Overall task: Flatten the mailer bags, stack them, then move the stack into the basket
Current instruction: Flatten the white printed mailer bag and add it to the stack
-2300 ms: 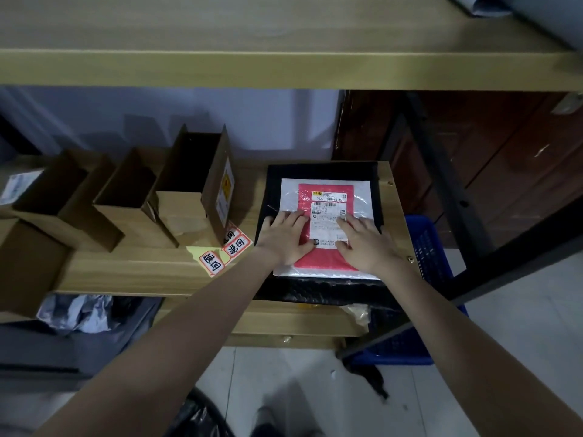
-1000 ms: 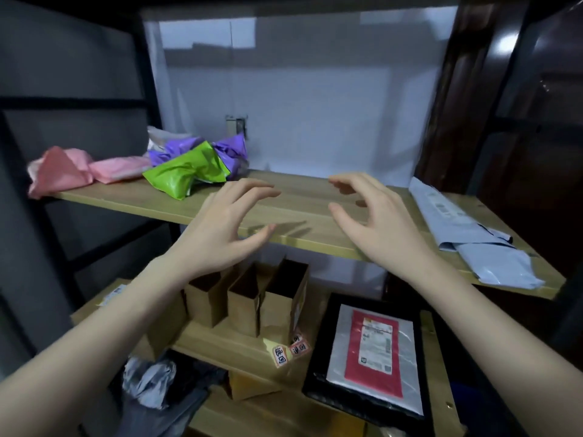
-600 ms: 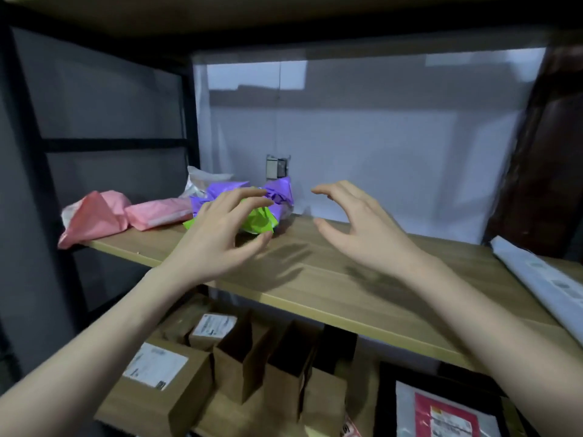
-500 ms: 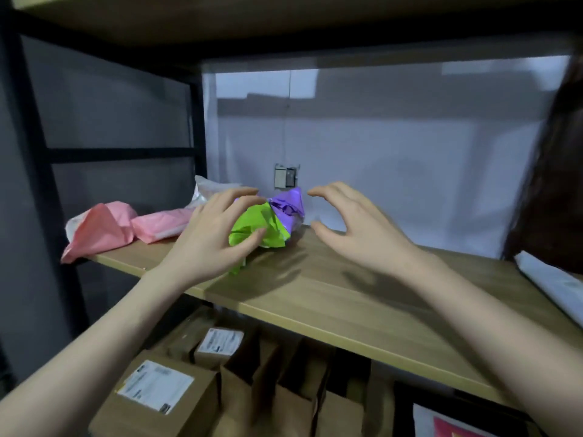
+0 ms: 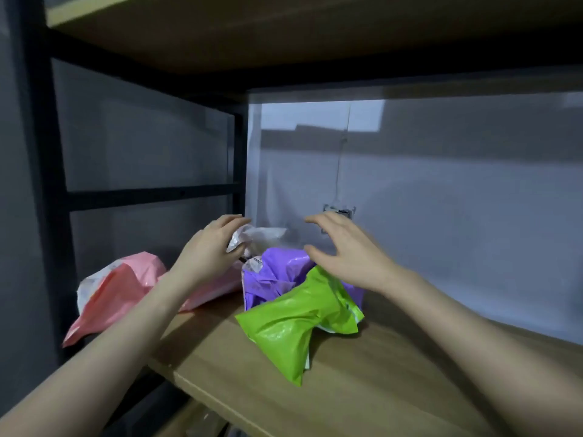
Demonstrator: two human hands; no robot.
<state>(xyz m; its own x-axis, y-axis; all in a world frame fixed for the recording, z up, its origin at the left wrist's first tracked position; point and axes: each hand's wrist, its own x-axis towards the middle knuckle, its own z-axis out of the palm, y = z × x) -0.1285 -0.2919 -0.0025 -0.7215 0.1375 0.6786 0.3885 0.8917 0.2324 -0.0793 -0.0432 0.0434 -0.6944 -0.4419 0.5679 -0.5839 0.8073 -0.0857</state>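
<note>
Mailer bags crumpled on shelf (image 5: pixel 362 383): green (image 5: pixel 293 323) in front of purple (image 5: pixel 277 279), pink (image 5: pixel 116 285) left, white (image 5: pixel 262 238) behind. Left hand (image 5: pixel 208 253) fingers curl at white bag; right hand (image 5: pixel 344 250) fingers spread above purple. Labels unreadable.

A crumpled green mailer bag (image 5: pixel 298 323) lies foremost on the shelf, overlapping a crumpled purple mailer bag (image 5: pixel 277 275) at its 12 o'clock. A white one (image 5: pixel 258 239) sits behind; pink mailer bags (image 5: pixel 116 288) lie at 9 o'clock.
</note>
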